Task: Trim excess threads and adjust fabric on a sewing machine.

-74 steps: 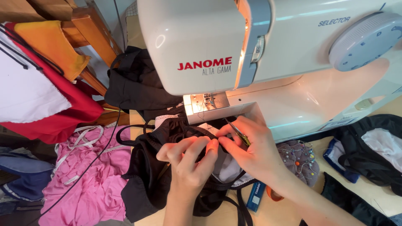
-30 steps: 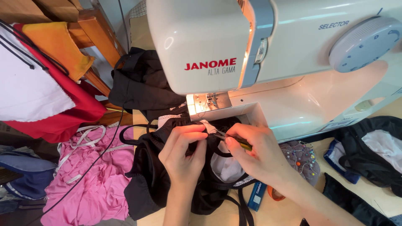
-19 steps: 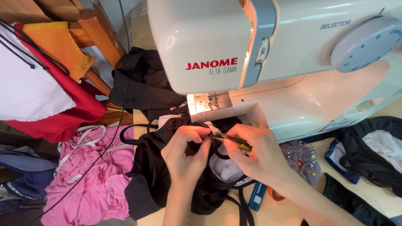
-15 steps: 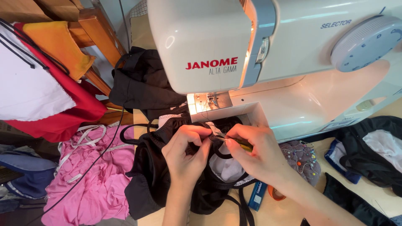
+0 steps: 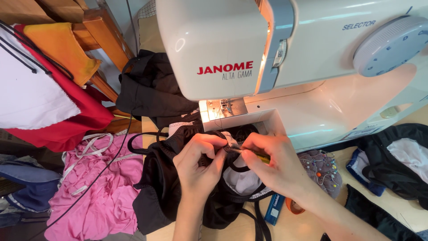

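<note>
Both hands, left hand [image 5: 198, 163] and right hand [image 5: 272, 165], pinching black garment [image 5: 162, 187] beneath white sewing machine [image 5: 312, 67].

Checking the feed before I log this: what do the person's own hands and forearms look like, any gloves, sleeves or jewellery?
Both are bare: the left hand and right hand wear no gloves, and no rings show. The forearms are uncovered to the frame edge, with no sleeves, watch or bracelets in view. Fingernails look short and unpainted.
</note>
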